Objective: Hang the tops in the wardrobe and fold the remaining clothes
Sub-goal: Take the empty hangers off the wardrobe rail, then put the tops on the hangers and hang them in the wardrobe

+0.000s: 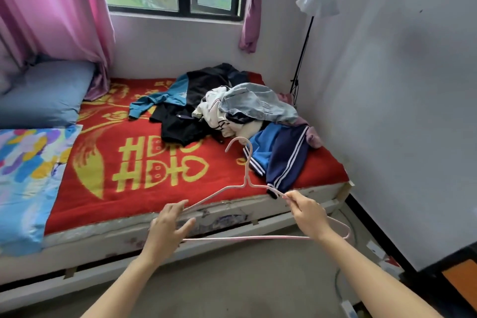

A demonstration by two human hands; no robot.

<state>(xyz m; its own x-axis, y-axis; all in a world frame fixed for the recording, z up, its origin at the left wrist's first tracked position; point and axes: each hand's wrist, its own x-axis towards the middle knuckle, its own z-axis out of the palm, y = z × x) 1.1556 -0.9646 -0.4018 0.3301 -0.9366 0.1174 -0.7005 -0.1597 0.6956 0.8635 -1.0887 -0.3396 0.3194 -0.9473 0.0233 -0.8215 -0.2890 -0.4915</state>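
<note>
Your left hand (169, 224) is loose, fingers spread, just touching the pink hanger (247, 183) — nothing hangs on it yet. The clothes pile (232, 111) lies on the bed (144, 162) at twelve o'clock. Your right hand (307, 212) pinches the hanger's shoulder — next, I'd say, choose a top and thread it on

A loose pile of clothes (232, 108) lies crumpled on the far right of the bed (144, 121): a teal-and-black jacket (178, 97), pale denim (255, 103) on top, and a navy-and-blue striped top (281, 152) nearest. A thin pink hanger (247, 173) is held hook-up at the bed's near edge.
</note>
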